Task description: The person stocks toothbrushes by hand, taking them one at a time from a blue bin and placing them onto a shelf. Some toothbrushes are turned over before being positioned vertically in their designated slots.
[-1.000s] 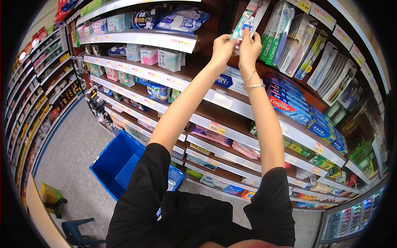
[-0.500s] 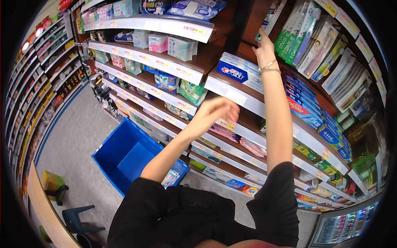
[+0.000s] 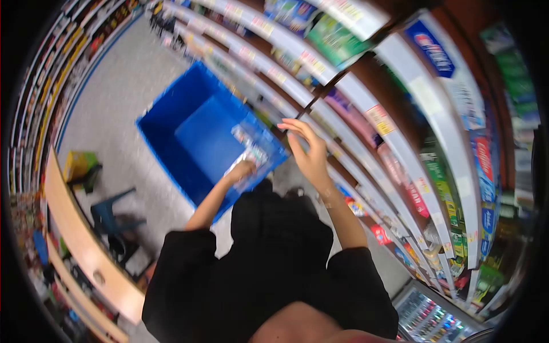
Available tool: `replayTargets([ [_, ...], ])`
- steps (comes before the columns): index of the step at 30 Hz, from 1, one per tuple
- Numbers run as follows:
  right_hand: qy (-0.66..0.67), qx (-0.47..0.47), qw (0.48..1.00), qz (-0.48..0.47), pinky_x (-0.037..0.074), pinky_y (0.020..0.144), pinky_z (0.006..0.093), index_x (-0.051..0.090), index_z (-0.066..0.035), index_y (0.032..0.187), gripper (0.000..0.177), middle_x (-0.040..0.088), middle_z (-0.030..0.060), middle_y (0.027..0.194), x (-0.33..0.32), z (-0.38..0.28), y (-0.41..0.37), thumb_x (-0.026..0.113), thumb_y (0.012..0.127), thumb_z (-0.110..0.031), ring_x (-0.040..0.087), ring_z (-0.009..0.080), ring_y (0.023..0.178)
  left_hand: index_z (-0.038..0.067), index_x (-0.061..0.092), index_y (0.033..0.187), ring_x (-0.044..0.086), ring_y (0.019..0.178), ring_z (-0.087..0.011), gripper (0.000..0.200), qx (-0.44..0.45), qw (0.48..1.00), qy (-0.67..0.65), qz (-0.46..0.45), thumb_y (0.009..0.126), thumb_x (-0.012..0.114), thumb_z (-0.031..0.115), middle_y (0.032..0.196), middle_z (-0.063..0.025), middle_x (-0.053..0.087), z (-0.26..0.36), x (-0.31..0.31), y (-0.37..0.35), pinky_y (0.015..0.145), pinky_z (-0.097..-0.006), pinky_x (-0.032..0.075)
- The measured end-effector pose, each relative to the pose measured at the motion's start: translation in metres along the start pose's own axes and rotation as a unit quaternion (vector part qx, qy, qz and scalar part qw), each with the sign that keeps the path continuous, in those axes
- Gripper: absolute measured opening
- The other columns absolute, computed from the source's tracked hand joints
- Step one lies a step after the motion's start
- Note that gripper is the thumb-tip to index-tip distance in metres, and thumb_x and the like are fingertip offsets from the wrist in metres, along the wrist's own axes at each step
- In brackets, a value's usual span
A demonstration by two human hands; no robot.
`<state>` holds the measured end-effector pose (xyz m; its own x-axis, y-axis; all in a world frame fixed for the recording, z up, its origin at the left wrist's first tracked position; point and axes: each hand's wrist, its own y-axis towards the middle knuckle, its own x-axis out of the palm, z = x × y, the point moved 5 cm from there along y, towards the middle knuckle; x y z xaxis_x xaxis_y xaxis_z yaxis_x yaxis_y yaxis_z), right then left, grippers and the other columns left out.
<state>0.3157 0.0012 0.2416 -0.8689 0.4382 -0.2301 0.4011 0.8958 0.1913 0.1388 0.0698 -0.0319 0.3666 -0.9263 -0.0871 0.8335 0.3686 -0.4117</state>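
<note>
My left hand (image 3: pixel 242 170) reaches down into the right part of a blue crate (image 3: pixel 197 123) on the floor, at some clear plastic packages (image 3: pixel 254 153). Its fingers are blurred and partly hidden, so its grip cannot be made out. Raised between the crate and the shelves is my right hand (image 3: pixel 309 150), its fingers apart and slightly bent, holding nothing. The rest of the crate's blue bottom is visible to the left of the packages.
Shelves with price labels (image 3: pixel 380 119) run along the right, holding a Crest box (image 3: pixel 432 51) and Colgate boxes (image 3: pixel 484 163). A dark stool (image 3: pixel 111 214) and a wooden counter (image 3: pixel 86 240) stand at the lower left. A glass-front cooler (image 3: pixel 432 314) is at the bottom right.
The view has turned down toward the crate. My left hand has moved from beside the shelves into the crate. My right hand has come down from the upper shelf.
</note>
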Motion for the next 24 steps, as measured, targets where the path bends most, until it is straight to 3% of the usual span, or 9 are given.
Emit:
replayTargets([
  [1, -0.001, 0.039, 0.999, -0.006, 0.046, 0.082, 0.0313, 0.057, -0.001, 0.109, 0.024, 0.066, 0.0096, 0.098, 0.022, 0.05, -0.008, 0.05, 0.087, -0.006, 0.061, 0.0204, 0.098, 0.002, 0.059, 0.069, 0.048, 0.042, -0.015, 0.023, -0.138, 0.984, -0.025, 0.113, 0.081, 0.047, 0.018, 0.054, -0.0077, 0.053, -0.045, -0.011, 0.004, 0.04, -0.0308, 0.039],
  [2, -0.064, 0.044, 0.997, -0.015, 0.046, 0.081, 0.0325, 0.058, -0.002, 0.107, 0.023, 0.066, 0.0097, 0.096, 0.037, 0.098, -0.02, 0.051, 0.085, -0.006, 0.061, 0.0224, 0.095, 0.001, 0.059, 0.069, 0.042, 0.033, -0.0149, 0.025, -0.154, 0.961, -0.107, 0.201, 0.084, 0.046, 0.017, 0.046, -0.0061, 0.048, -0.071, -0.015, 0.002, 0.035, -0.031, 0.034],
  [5, -0.164, 0.044, 0.985, -0.044, 0.043, 0.083, 0.0367, 0.06, -0.004, 0.099, 0.02, 0.065, 0.0097, 0.089, 0.079, 0.205, -0.063, 0.054, 0.079, -0.007, 0.059, 0.027, 0.09, -0.004, 0.059, 0.077, 0.051, 0.045, -0.0149, 0.02, -0.225, 0.875, -0.288, 0.319, 0.084, 0.047, 0.01, 0.06, -0.0077, 0.055, -0.116, -0.018, -0.004, 0.039, -0.0281, 0.041],
  [7, -0.205, 0.048, 0.976, -0.062, 0.041, 0.084, 0.0397, 0.062, -0.005, 0.092, 0.018, 0.065, 0.0096, 0.084, 0.095, 0.231, -0.078, 0.055, 0.076, -0.008, 0.058, 0.0295, 0.088, -0.007, 0.059, 0.091, 0.06, 0.059, -0.0197, 0.024, -0.257, 0.871, -0.278, 0.313, 0.087, 0.045, 0.013, 0.075, -0.0143, 0.063, -0.137, -0.017, 0.003, 0.053, -0.0284, 0.051],
  [9, -0.327, -0.06, 0.936, -0.115, 0.036, 0.089, 0.0405, 0.064, -0.008, 0.082, 0.013, 0.063, 0.0063, 0.079, 0.109, 0.237, -0.09, 0.055, 0.073, -0.011, 0.056, 0.024, 0.087, -0.009, 0.057, 0.096, 0.063, 0.068, -0.0234, 0.025, -0.278, 0.847, -0.316, 0.325, 0.086, 0.045, 0.01, 0.085, -0.0174, 0.062, -0.155, -0.013, 0.016, 0.059, -0.0317, 0.054],
  [15, -0.32, -0.073, 0.942, -0.074, 0.032, 0.083, 0.0374, 0.061, -0.013, 0.067, 0.011, 0.058, -0.0001, 0.069, 0.116, 0.254, -0.096, 0.05, 0.068, -0.011, 0.053, 0.0187, 0.079, -0.01, 0.05, 0.104, 0.059, 0.089, -0.0294, 0.025, -0.313, 0.816, -0.334, 0.353, 0.083, 0.046, 0.003, 0.098, -0.0207, 0.056, -0.22, -0.002, 0.074, 0.075, -0.0406, 0.052],
  [17, -0.321, -0.089, 0.941, -0.052, 0.031, 0.083, 0.0368, 0.062, -0.013, 0.068, 0.013, 0.059, -0.0005, 0.071, 0.115, 0.257, -0.096, 0.049, 0.068, -0.011, 0.053, 0.0184, 0.079, -0.009, 0.044, 0.11, 0.058, 0.093, -0.0303, 0.029, -0.32, 0.774, -0.375, 0.398, 0.084, 0.045, 0.003, 0.103, -0.0206, 0.053, -0.199, 0.001, 0.085, 0.079, -0.0417, 0.052],
  [19, -0.327, -0.081, 0.94, -0.056, 0.03, 0.083, 0.036, 0.062, -0.013, 0.07, 0.014, 0.06, -0.0012, 0.073, 0.115, 0.262, -0.101, 0.049, 0.068, -0.011, 0.053, 0.0174, 0.079, -0.004, 0.048, 0.107, 0.06, 0.08, -0.022, 0.024, -0.303, 0.749, -0.406, 0.427, 0.085, 0.048, 0.007, 0.093, -0.0153, 0.057, -0.226, 0.008, 0.103, 0.067, -0.0326, 0.054],
  [24, -0.337, -0.075, 0.937, -0.055, 0.03, 0.085, 0.0361, 0.064, -0.015, 0.077, 0.016, 0.06, -0.0021, 0.079, 0.116, 0.268, -0.106, 0.05, 0.069, -0.016, 0.053, 0.0167, 0.081, 0.003, 0.054, 0.108, 0.058, 0.078, -0.0248, 0.025, -0.302, 0.763, -0.477, 0.315, 0.084, 0.045, 0.003, 0.094, -0.0147, 0.054, -0.238, 0.024, 0.132, 0.065, -0.038, 0.056],
])
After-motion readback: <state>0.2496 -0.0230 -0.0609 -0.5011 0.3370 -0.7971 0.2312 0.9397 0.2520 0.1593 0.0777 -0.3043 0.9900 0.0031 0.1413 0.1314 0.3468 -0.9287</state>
